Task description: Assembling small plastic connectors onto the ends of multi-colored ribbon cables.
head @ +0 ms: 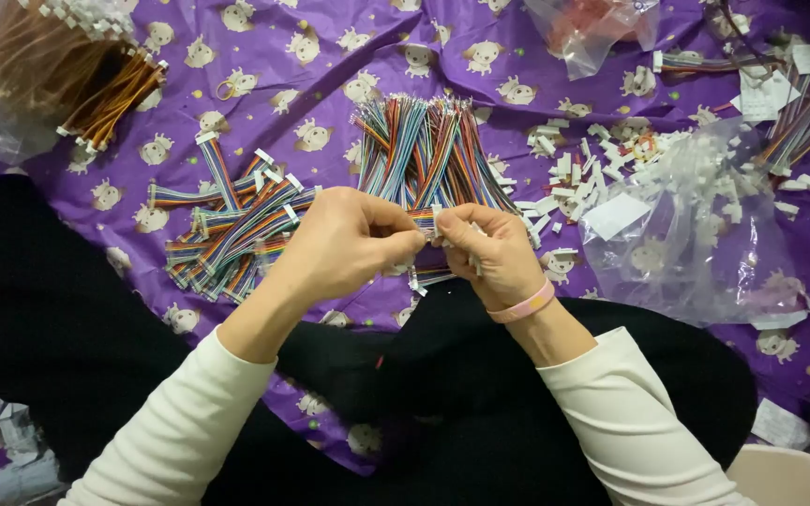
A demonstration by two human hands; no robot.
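Looking down from the head camera: both hands are meeting over the purple cloth (349, 56), just in front of the big rainbow wire bundle (428, 150). The left hand (344, 245) and right hand (487, 251) are each pinching one end of a short ribbon cable (427, 221). It's looking light and floppy, so gripping at the stiff white plug seems smartest. Left of that bundle one finished pile (222, 230) is sitting, right of it loose white connectors (592, 159), too many to count, plus one clear bag (696, 225).
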